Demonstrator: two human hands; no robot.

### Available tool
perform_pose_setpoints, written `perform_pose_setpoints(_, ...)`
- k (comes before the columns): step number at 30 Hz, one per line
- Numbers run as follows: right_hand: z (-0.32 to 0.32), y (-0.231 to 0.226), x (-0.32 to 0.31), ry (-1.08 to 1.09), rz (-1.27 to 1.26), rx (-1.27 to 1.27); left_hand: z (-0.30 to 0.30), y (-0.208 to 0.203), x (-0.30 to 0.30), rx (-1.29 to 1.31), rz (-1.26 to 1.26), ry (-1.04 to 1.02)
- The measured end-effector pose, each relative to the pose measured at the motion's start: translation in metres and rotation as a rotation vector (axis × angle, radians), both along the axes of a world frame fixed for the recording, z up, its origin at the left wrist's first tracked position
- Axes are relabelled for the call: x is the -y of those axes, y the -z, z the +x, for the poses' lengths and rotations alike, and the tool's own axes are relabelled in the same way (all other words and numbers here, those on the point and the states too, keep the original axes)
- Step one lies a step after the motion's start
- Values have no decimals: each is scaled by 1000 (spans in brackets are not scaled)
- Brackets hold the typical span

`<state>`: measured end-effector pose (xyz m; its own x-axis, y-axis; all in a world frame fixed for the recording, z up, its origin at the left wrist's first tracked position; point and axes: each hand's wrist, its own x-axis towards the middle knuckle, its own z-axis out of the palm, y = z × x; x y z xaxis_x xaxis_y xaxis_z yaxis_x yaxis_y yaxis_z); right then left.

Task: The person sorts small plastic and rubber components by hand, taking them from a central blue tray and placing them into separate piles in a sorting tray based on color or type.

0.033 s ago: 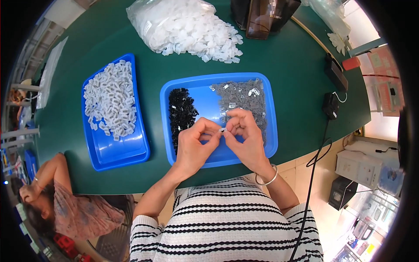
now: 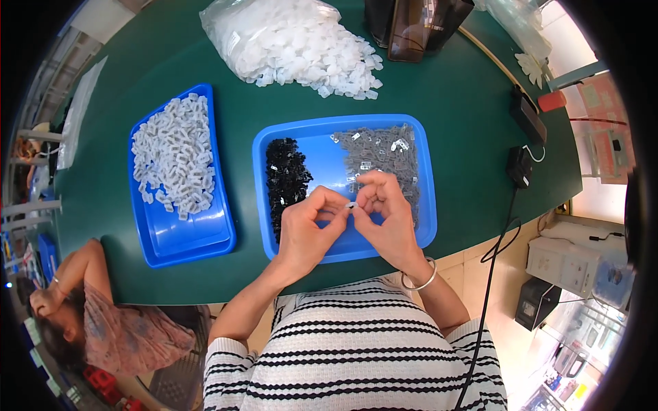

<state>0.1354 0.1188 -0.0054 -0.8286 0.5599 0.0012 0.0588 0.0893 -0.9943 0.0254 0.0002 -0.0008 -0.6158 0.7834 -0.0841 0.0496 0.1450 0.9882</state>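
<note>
Both my hands meet above the near part of a blue tray (image 2: 322, 123). Thumb and forefinger of my left hand (image 2: 310, 225) pinch a tiny pale plastic piece (image 2: 351, 205) with a dark spot. On the same piece, my right hand (image 2: 386, 218) closes its thumb and finger from the other side. Its exact shape is mostly hidden by the fingertips. Small black parts (image 2: 286, 171) lie heaped along the tray's left side. Grey translucent plastic pieces (image 2: 384, 154) fill the right side, partly behind my right hand.
A second blue tray (image 2: 188, 246) at left holds many whitish plastic pieces (image 2: 175, 154). White pieces spill from a clear bag (image 2: 240, 41) at the back, beside a dark container (image 2: 411, 31). Black adapters (image 2: 519, 164) and cables line the right edge. Another person (image 2: 123, 322) sits at lower left.
</note>
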Motion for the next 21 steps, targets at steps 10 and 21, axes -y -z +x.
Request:
perform_pose_setpoints(10, -2, -7, -6, -97, 6, -3, -14, -3, 2, 62, -31, 113)
perform_pose_setpoints(21, -4, -3, -7, -79, 80, 37, -5, -5, -5, -97, -50, 96)
